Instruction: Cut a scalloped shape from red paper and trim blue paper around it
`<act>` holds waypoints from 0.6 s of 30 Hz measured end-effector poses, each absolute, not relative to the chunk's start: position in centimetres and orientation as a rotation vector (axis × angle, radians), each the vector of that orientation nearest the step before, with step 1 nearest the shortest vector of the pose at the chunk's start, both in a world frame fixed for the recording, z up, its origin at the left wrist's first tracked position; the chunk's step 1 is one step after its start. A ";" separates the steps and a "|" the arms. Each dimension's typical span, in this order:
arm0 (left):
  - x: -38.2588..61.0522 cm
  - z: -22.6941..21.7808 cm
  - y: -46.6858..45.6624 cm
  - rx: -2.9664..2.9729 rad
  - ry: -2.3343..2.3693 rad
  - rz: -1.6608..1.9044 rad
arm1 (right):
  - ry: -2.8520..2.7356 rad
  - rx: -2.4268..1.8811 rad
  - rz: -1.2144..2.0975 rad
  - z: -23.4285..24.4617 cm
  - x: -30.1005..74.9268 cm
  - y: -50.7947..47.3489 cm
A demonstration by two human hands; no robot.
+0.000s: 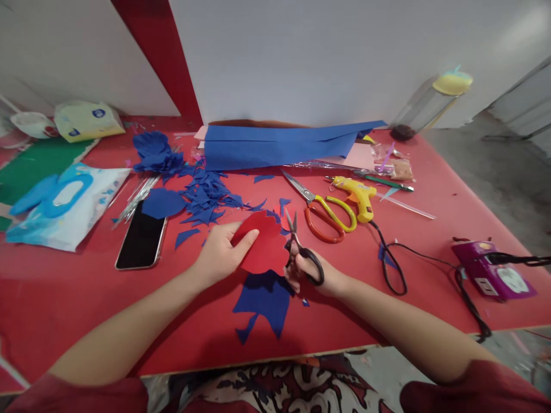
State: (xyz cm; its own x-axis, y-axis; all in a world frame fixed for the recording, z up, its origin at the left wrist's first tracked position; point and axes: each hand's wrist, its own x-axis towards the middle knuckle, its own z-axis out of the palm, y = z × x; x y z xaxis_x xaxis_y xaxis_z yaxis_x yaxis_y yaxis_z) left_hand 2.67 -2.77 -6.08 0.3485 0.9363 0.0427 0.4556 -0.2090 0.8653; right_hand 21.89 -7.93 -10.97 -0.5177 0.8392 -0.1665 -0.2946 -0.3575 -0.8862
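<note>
My left hand [221,252] pinches a rounded piece of red paper [267,249] above the red table [77,298]. My right hand [312,275] grips small black-handled scissors [301,249], whose blades point up along the red paper's right edge. A larger blue paper offcut [264,301] lies on the table just below both hands. Small blue scraps [206,198] are scattered behind my left hand.
A black phone [141,238] lies left of my hands. Orange-and-yellow scissors [327,212], a yellow glue gun [359,198] with its black cord, and a purple power strip [491,269] sit to the right. Folded blue paper sheets [275,146], a wipes pack [64,203] and a bottle [430,103] stand farther back.
</note>
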 end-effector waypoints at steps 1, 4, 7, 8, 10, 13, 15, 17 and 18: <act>2.9 -6.3 -3.0 1.836 1.223 0.733 | -1.066 -0.904 1.881 -11.0 21.8 -7.9; 3.6 -7.0 -3.7 1.919 1.230 0.673 | -1.048 -1.133 1.724 -10.6 21.5 -7.8; 4.1 -7.8 -4.4 1.976 1.217 0.694 | -1.053 -1.192 1.592 -10.0 21.1 -7.8; 4.3 -8.0 -4.5 1.985 1.210 0.702 | -1.054 -1.201 1.560 -9.9 21.0 -7.8; 4.5 -8.2 -4.7 1.984 1.182 0.708 | -1.070 -1.236 1.507 -9.8 21.0 -7.9; 4.6 -8.2 -4.7 1.945 1.108 0.685 | -1.130 -1.274 1.471 -9.8 21.3 -7.8; 4.5 -8.0 -4.5 1.932 1.085 0.632 | -1.189 -1.275 1.501 -9.8 21.5 -7.7; 4.3 -7.7 -4.4 1.927 1.065 0.577 | -1.240 -1.264 1.556 -9.7 21.6 -7.7; 4.2 -7.5 -4.3 1.927 1.052 0.561 | -1.259 -1.260 1.577 -9.7 21.7 -7.7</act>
